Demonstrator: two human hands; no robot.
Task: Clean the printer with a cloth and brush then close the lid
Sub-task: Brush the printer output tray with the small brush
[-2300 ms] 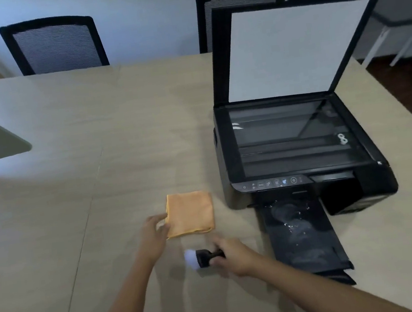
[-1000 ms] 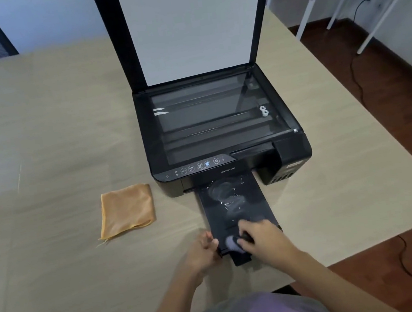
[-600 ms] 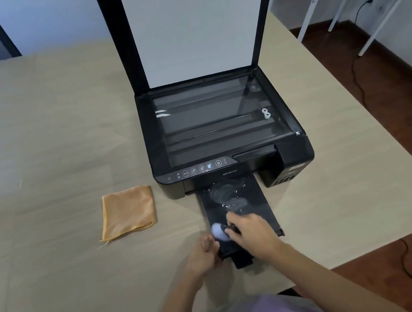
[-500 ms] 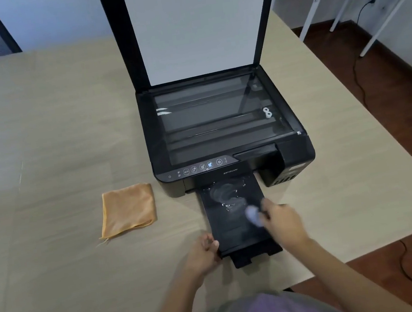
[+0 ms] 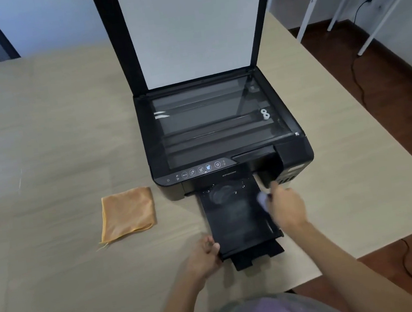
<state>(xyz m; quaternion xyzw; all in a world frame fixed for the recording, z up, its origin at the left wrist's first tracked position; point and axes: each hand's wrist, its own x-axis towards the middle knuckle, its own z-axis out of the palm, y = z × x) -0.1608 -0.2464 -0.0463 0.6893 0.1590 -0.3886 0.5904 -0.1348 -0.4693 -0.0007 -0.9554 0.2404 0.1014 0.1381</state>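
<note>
Beige wood-grain table fills most of my view, with dark red-brown flooring past its edge at 3 o'clock. On it stands a black printer, its lid raised upright at 12 o'clock and the scanner glass exposed. An output tray extends from the printer front toward 6 o'clock; pale smears show on the tray near the printer body.

I see the left hand at the tray's near-left corner, fingers curled against its edge. The right hand sits over the tray's right side, fingers closed around a brush. Pale bristles point toward 9 o'clock over the tray surface; motion blur prevents me from confirming contact.

An orange cloth lies flat on the table at 9 o'clock from the tray, just beside the printer front and apart from both hands. A loose thread trails from its near-left corner.
</note>
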